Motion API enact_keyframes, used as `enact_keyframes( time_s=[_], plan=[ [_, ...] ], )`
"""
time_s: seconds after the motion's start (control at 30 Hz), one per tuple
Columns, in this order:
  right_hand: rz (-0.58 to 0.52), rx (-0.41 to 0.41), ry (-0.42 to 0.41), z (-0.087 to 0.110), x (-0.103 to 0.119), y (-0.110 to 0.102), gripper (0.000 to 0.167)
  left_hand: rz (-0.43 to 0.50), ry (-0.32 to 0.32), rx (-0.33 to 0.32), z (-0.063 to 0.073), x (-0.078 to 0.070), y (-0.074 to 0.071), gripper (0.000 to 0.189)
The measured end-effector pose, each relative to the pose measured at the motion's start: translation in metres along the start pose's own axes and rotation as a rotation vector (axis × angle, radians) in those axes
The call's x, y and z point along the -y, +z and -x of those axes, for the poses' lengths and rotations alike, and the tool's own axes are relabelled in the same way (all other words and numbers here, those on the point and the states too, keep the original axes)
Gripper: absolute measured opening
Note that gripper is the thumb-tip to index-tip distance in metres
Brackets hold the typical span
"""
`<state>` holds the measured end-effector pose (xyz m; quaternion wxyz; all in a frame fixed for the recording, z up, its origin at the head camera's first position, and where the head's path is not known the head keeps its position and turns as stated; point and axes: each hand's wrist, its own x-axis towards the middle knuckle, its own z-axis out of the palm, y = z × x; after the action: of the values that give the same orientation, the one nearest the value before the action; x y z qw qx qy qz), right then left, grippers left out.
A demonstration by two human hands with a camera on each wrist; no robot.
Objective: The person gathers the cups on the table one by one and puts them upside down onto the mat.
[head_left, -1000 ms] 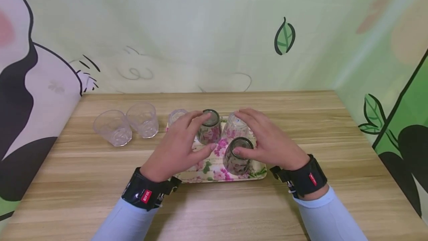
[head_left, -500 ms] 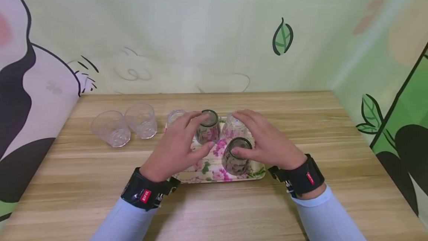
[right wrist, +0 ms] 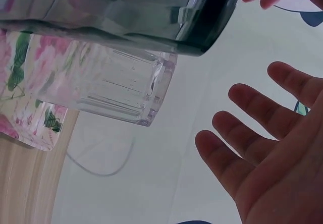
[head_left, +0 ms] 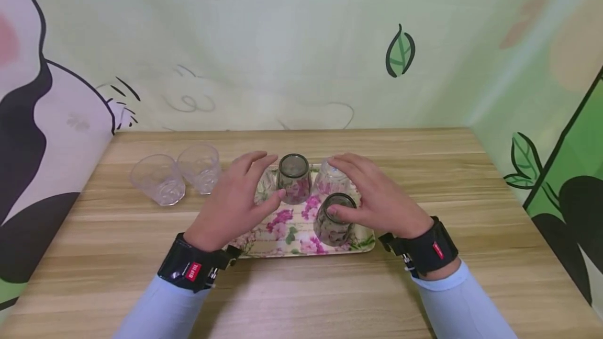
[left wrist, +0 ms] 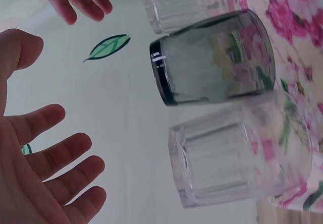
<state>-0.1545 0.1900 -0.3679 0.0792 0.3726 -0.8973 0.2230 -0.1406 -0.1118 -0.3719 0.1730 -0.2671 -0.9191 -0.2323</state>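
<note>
On the flowered tray (head_left: 268, 250) several glasses stand upside down. A dark glass (head_left: 294, 182) is at the back middle, with a clear glass (head_left: 325, 184) to its right. Another dark glass (head_left: 332, 226) stands at the front right. My left hand (head_left: 231, 203), fingers spread, hovers over the tray's left side and partly hides a clear glass (head_left: 265, 184); in the left wrist view its fingers are apart from that glass (left wrist: 227, 158). Over the tray's right side is my right hand (head_left: 381, 198), holding nothing; a gap separates its fingers from the glasses in the right wrist view.
Two clear glasses stand mouth up on the wooden table (head_left: 301, 302), left of the tray: one nearer (head_left: 165, 184), one farther back (head_left: 202, 171). A printed cloth backdrop (head_left: 282, 56) rises behind the table and along both sides.
My left hand has shifted left, away from the back dark glass, and now covers part of the left clear glass. The right hand and the glasses have stayed in place.
</note>
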Motion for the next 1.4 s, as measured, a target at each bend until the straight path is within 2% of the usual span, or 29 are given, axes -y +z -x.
enact_keyframes(
  time_s=[0.77, 1.0, 1.4],
  plan=[
    [-0.004, 0.016, 0.014, 0.0, 0.001, 0.001, 0.078, -0.054, -0.126, -0.023, 0.015, 0.028, -0.018, 0.063],
    [-0.002, 0.025, 0.02, -0.001, 0.001, 0.002, 0.078, -0.081, -0.139, -0.058, 0.018, 0.041, -0.023, 0.064],
    [0.011, 0.027, 0.009, -0.002, 0.0, 0.003, 0.076, -0.089, -0.191, -0.055, 0.023, 0.056, -0.027, 0.063]
  ],
)
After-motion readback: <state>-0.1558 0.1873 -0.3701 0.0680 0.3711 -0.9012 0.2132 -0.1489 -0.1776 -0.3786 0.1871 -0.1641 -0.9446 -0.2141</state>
